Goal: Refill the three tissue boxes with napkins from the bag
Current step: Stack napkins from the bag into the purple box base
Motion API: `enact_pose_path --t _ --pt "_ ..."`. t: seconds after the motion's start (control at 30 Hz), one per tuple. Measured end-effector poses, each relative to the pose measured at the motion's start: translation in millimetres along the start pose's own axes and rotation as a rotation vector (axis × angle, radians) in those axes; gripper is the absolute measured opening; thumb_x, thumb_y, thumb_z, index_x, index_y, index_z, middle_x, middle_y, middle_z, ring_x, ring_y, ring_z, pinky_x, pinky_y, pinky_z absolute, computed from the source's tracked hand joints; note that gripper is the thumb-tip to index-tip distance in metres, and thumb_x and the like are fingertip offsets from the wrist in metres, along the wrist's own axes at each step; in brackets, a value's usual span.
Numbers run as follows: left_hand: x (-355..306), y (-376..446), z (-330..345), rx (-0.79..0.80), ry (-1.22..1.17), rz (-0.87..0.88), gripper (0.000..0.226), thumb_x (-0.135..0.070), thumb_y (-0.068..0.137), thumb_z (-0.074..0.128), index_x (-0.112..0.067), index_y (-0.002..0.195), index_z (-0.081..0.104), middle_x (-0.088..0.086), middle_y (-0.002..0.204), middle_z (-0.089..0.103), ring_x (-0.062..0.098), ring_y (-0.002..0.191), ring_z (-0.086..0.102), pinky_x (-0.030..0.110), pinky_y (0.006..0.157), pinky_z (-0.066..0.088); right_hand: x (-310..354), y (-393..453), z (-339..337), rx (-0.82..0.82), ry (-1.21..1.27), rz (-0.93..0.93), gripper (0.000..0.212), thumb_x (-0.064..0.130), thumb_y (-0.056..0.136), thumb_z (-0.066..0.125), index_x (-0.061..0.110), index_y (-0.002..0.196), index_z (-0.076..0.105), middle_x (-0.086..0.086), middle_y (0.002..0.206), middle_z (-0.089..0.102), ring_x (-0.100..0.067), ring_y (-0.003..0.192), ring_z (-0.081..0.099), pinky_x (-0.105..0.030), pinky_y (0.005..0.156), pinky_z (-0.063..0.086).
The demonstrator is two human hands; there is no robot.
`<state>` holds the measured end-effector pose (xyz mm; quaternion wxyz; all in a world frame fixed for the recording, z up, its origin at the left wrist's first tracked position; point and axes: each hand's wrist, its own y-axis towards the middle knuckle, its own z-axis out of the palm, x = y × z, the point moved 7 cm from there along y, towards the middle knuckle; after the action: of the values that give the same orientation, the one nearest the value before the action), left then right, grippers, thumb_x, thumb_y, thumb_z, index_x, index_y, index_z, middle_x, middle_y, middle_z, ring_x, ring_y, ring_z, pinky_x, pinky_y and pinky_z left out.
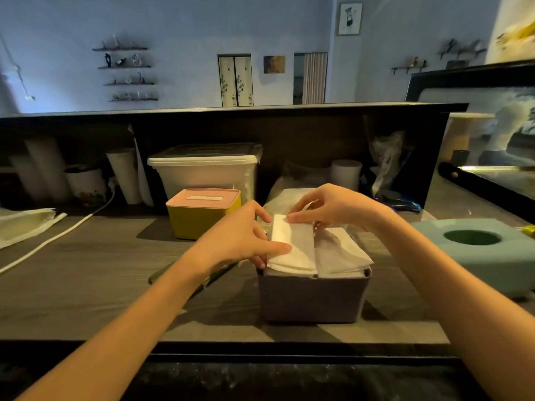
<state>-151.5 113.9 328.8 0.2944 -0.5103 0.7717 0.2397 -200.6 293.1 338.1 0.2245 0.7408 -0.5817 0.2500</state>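
A purple tissue box (314, 296) stands open-topped in the middle of the counter, filled to its rim with white napkins. On top lies a folded stack of napkins (293, 247). My left hand (240, 238) pinches its near left edge between thumb and fingers. My right hand (330, 208) holds its far edge with curled fingertips. A yellow tissue box (202, 218) with a pink slotted lid sits behind to the left. To the right is a teal tissue box (489, 256) with a round hole on top. The clear plastic napkin bag (282, 199) lies just behind the purple box.
A lidded white plastic tub (205, 166) stands at the back, with paper cups (126, 172) and a white roll (346, 173) beside it. A white cable (58, 234) runs across the left counter. A dark flat object (173, 270) lies left of the purple box.
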Motion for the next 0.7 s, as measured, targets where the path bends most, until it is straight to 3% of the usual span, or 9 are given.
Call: enact_pose_path --t 0.07,0.2,0.3,0.37,0.47,0.57,0.7 --pt "1.3 0.4 0.1 -0.007 0.077 0.009 0.058 -0.044 0.078 0.084 -0.028 0.120 0.048 -0.007 0.077 0.076 0.004 0.069 0.072 0.027 0.071 0.061 0.0 -0.5 6.5 -0.019 -0.058 -0.006 0.035 0.052 0.083 0.077 0.025 0.105 0.078 0.007 0.098 0.075 -0.011 0.087 0.071 -0.021 0.076 0.058" --pt "0.9 1.1 -2.5 -0.060 0.222 0.057 0.057 -0.051 0.076 0.082 -0.031 0.119 0.051 -0.009 0.083 0.072 0.000 0.075 0.067 0.025 0.075 0.057 2.8 -13.9 -1.6 -0.133 -0.145 -0.123 0.027 0.048 0.084 0.078 0.027 0.101 0.077 0.012 0.092 0.075 -0.004 0.084 0.070 -0.019 0.076 0.057" --pt "-14.9 2.5 -8.4 -0.137 0.242 0.259 0.046 -0.054 0.078 0.078 -0.035 0.115 0.058 -0.013 0.096 0.064 -0.004 0.085 0.060 0.019 0.073 0.054 -8.4 -29.2 -23.7 -0.112 -0.132 -0.187 0.025 0.044 0.085 0.079 0.033 0.107 0.074 0.016 0.100 0.073 0.001 0.091 0.069 -0.024 0.085 0.058" --pt "-27.4 4.6 -5.5 -0.076 0.237 0.430 0.041 -0.057 0.082 0.072 -0.038 0.117 0.061 -0.018 0.113 0.058 -0.004 0.104 0.057 0.021 0.088 0.052 -20.1 -40.2 -26.0 0.003 -0.167 -0.194 0.039 0.051 0.082 0.079 0.038 0.117 0.069 0.020 0.112 0.071 0.004 0.102 0.066 -0.022 0.092 0.055" --pt "-32.9 6.2 12.7 0.166 0.310 0.547 0.045 -0.055 0.089 0.066 -0.036 0.129 0.060 -0.023 0.135 0.052 -0.005 0.129 0.046 0.014 0.106 0.039 -32.1 -57.4 -19.8 0.056 -0.252 -0.208 0.055 0.061 0.079 0.076 0.043 0.129 0.063 0.027 0.123 0.065 0.009 0.115 0.059 -0.018 0.098 0.049" --pt "-24.8 9.3 24.3 0.232 0.377 0.547 0.050 -0.055 0.092 0.062 -0.034 0.138 0.056 -0.025 0.145 0.047 -0.010 0.134 0.039 0.012 0.112 0.032 -35.7 -70.8 -13.8 -0.007 -0.286 -0.254 0.054 0.061 0.083 0.072 0.042 0.132 0.062 0.029 0.127 0.062 0.011 0.117 0.055 -0.017 0.099 0.047" --pt "-13.4 11.8 30.2 0.224 0.373 0.533 0.050 -0.060 0.092 0.058 -0.040 0.138 0.054 -0.030 0.144 0.046 -0.013 0.133 0.038 0.013 0.111 0.033 -34.4 -81.1 -4.1 -0.047 -0.316 -0.307 0.057 0.063 0.086 0.065 0.041 0.138 0.058 0.025 0.135 0.060 0.006 0.122 0.054 -0.018 0.102 0.046"
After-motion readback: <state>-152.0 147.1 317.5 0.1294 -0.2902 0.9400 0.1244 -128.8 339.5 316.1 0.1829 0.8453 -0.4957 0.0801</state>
